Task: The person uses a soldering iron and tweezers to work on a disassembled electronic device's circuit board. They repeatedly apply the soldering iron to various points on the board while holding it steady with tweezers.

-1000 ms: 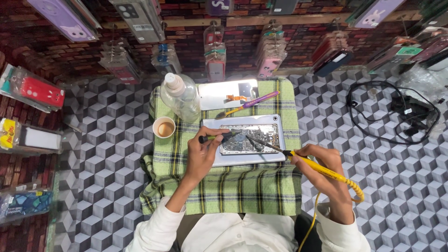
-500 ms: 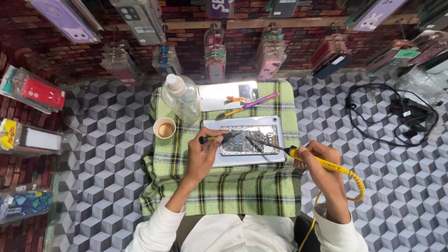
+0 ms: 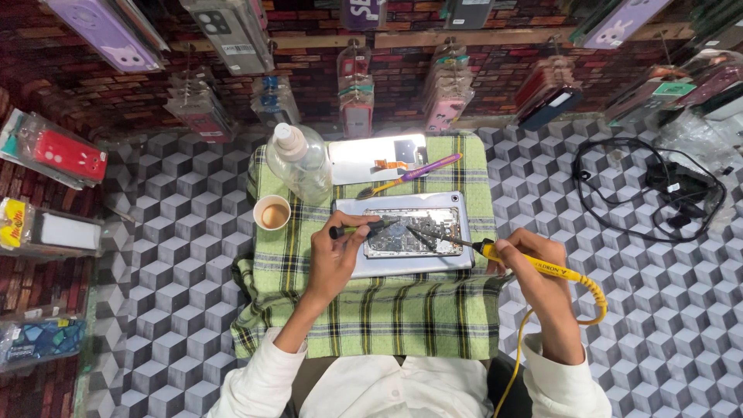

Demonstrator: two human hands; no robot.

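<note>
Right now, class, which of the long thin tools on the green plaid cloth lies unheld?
The purple-handled tool, lying above the opened device. The left hand holds a black tool; the right hand holds the yellow soldering iron.

Clear plastic bottle (image 3: 299, 161), paper cup (image 3: 272, 212), black cable tangle (image 3: 658, 190), hanging phone cases (image 3: 356, 101)

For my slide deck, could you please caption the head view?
Left hand steadies a tool while right hand holds a yellow soldering iron over an opened device.

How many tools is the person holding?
2. The left hand holds a dark-handled tool over the opened phone; the right hand holds a yellow soldering iron beside it.
</note>
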